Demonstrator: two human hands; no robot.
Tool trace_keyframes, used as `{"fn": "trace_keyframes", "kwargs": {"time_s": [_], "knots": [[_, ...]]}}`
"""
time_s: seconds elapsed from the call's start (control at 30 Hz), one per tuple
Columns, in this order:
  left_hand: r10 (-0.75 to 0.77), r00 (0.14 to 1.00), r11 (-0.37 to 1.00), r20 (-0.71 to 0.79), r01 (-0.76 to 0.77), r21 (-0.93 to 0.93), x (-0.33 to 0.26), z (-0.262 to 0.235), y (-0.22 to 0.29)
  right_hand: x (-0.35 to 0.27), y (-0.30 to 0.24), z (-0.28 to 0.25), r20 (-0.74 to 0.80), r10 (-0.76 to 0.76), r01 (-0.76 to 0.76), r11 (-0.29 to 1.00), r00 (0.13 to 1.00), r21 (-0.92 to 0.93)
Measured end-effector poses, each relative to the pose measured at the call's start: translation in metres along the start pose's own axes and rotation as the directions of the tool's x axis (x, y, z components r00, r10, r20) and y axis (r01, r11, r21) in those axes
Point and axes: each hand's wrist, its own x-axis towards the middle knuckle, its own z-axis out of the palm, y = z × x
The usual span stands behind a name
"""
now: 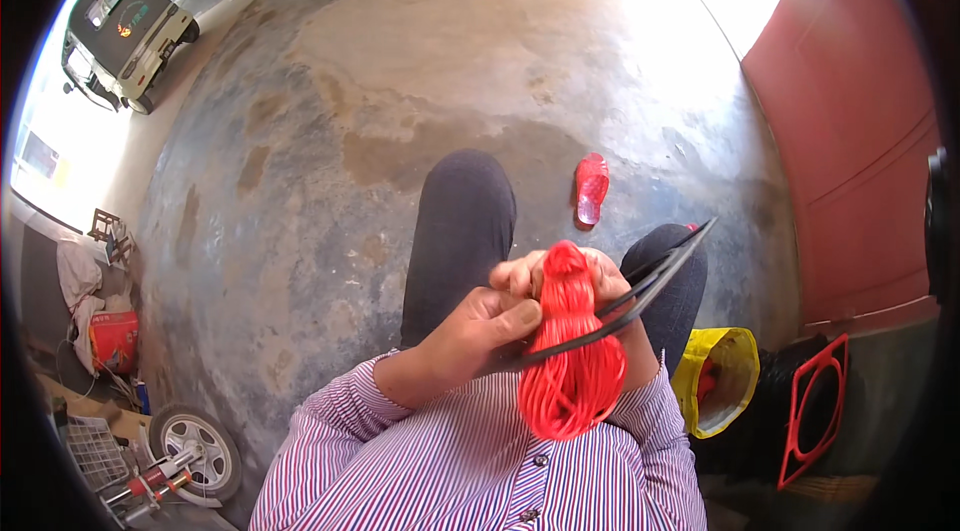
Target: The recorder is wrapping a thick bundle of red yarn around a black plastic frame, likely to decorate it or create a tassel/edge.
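Observation:
A thick bundle of glossy red plastic cord [572,361] hangs in front of my chest, gathered into a knob at its top and looped at the bottom. My left hand [485,321] is closed at the bundle's left side, with its thumb pressed against the cord. From behind and to the right, my right hand [607,276] grips the upper part; its fingers are partly hidden by the cord. A black flexible strip [650,293] crosses the front of the bundle and sticks out past my right hand in a narrow loop. Which fingers hold the strip, I cannot tell.
A red slipper [591,189] lies on the concrete floor beyond my knees. To my right stand a yellow bag [725,376] with red material inside and a red frame [812,411]. At left are a wheel [200,451] and a red box [113,341]. A vehicle [125,26] stands farther off.

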Motion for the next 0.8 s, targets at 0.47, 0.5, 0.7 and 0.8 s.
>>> {"fn": "trace_keyframes", "kwargs": {"time_s": [0.47,0.5,0.7,0.8], "knots": [[0.078,0.997,0.979,0.025,-0.082,0.186,-0.002,-0.012,0.012,0.004,-0.002,-0.001,-0.522,-0.181,0.180,0.982,0.834,-0.053],[0.089,0.996,0.976,0.009,-0.089,0.197,-0.003,-0.013,0.010,0.004,-0.003,-0.010,-0.581,-0.222,0.207,0.974,0.783,-0.093],[0.123,0.988,0.986,-0.096,-0.111,0.123,0.001,-0.025,0.010,-0.050,-0.005,-0.040,-0.618,-0.242,0.139,0.968,0.748,-0.210],[0.116,0.984,0.993,-0.137,-0.109,0.054,0.003,-0.036,0.021,-0.060,-0.020,-0.021,-0.519,-0.349,0.233,0.932,0.781,-0.277]]}}
